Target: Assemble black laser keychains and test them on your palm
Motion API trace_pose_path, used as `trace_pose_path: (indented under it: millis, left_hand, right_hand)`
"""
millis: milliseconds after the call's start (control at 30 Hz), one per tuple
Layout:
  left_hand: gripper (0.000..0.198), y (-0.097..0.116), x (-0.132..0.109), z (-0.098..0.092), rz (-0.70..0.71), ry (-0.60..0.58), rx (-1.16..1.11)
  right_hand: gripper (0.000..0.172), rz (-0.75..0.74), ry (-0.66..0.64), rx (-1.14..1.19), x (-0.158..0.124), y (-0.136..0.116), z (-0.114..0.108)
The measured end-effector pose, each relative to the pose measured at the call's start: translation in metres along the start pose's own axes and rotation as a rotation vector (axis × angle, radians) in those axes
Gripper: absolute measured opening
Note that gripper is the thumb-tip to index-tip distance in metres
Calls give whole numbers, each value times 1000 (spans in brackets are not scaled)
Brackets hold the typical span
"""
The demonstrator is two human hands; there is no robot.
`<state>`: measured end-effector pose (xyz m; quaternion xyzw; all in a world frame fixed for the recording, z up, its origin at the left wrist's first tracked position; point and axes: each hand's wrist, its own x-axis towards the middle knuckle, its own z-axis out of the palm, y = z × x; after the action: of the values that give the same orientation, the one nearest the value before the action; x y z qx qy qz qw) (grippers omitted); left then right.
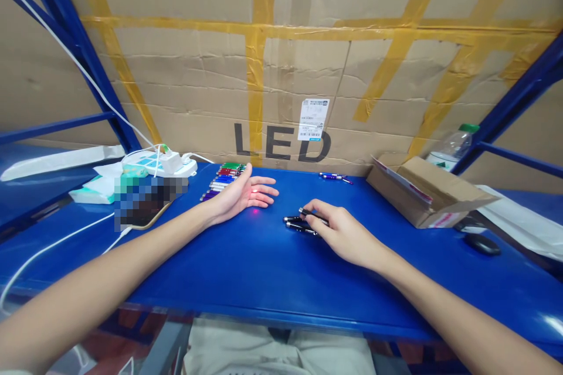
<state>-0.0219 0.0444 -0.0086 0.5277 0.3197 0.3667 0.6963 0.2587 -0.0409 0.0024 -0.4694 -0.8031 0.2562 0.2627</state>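
Observation:
My right hand pinches a black laser pen with a silver tip, which points left. Two more black pens lie on the blue table just under it. My left hand is held palm up with its fingers stretched out, nothing in it. A red glow shows on its fingers, and a red spot lies on the table beside them. Behind and left of that hand is a row of several pens in green, red, blue, white and purple, partly covered by the hand.
At the back lie a few blue pens. An open cardboard box, a black mouse and a plastic bottle are on the right. On the left are a phone, a tissue pack and a power strip with white cables.

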Motion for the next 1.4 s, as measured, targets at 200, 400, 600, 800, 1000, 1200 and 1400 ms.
trace_pose_path:
  millis: [200, 400, 600, 800, 1000, 1200, 1400]
  left_hand:
    - [82, 0, -1, 2, -8, 20, -7]
    - [79, -1, 0, -1, 2, 4, -6]
    - [82, -1, 1, 0, 4, 9, 15]
    - [82, 0, 0, 1, 2, 20, 26]
    - [83, 1, 0, 2, -3, 18, 29]
    - [85, 1, 0, 2, -6, 23, 35]
    - [84, 0, 1, 1, -3, 13, 25]
  right_hand:
    - [29, 6, -5, 44, -1, -2, 2]
    - [23, 27, 12, -15, 1, 1, 2]
    - [29, -35, -23, 76, -1, -5, 1]
    - [28, 6, -54, 46, -2, -2, 2]
    - [31, -20, -74, 1, -3, -5, 1]
    - [32, -57, -42, -12, -3, -1, 1]
    - [31, -61, -62, -53, -3, -4, 1]
